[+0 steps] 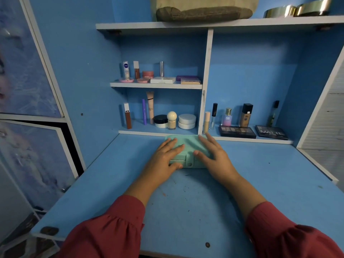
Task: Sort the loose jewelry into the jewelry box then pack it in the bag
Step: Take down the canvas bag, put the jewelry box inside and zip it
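Head view: both arms reach forward in red sleeves, forearms bare past the cuffs, converging on a mint-green jewelry box [188,146] lying closed at the far middle of the blue surface [260,183], its back edge against the lip of the lowest shelf. Left hand [165,155] lies flat on the box's left half, fingers straight and spread over the lid, thumb down along the front face near the bottom edge; it presses, not grips. Right hand [214,153] mirrors it on the right half, fingers extended toward the shelf, thumb pointing inward across the lid near the round snap [189,164] on the front. Near side of the surface lies bare between the forearms, with scuffs and small dark marks. Room left and right of the box is open up to the side panels. Behind it, shelves hold cosmetics; two eyeshadow palettes [253,131] lie flat on the lower right ledge. A khaki bag [202,10] sits on the top shelf, well apart from the box.
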A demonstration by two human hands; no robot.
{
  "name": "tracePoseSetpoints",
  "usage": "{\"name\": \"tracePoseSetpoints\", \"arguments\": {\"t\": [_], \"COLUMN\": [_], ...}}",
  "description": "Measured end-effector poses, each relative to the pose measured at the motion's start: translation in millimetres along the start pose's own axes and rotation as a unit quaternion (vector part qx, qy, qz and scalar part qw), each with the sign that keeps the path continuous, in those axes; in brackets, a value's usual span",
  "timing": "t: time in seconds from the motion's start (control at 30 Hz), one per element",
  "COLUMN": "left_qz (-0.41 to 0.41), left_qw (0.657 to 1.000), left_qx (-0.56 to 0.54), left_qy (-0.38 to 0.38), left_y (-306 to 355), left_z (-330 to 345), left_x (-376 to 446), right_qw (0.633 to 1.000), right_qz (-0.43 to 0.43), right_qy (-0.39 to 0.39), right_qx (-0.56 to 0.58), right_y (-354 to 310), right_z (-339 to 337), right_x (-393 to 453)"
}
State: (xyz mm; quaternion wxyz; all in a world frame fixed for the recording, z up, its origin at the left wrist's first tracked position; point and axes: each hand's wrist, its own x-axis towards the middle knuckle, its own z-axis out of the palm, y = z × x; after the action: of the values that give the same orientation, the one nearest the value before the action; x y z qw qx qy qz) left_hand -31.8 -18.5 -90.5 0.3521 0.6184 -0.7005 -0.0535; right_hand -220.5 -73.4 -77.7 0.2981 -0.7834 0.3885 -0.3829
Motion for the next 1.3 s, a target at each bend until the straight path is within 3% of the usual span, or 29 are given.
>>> {"name": "tracePoseSetpoints", "arguments": {"t": [0.13,0.2,0.43,0.73,1.3], "left_qz": [-0.178,-0.209,-0.171,-0.139,-0.137], "left_qw": [0.982,0.973,0.966,0.963,0.967], "left_qx": [-0.068,-0.095,-0.187,-0.229,-0.215], "left_qy": [0.005,0.011,0.052,0.014,0.005], "left_y": [7,9,28,70,66], "left_z": [3,6,29,86,92], "left_x": [3,6,19,57,60], "right_qw": [0.988,0.980,0.958,0.900,0.913], "right_qz": [0.141,0.174,0.217,0.280,0.273], "right_qy": [0.048,0.056,0.146,0.296,0.281], "right_qx": [0.037,0.077,0.115,0.153,0.114], "right_y": [-3,-3,10,45,53], "right_z": [2,4,-13,-58,-56], "right_x": [0,2,14,20,21]}}
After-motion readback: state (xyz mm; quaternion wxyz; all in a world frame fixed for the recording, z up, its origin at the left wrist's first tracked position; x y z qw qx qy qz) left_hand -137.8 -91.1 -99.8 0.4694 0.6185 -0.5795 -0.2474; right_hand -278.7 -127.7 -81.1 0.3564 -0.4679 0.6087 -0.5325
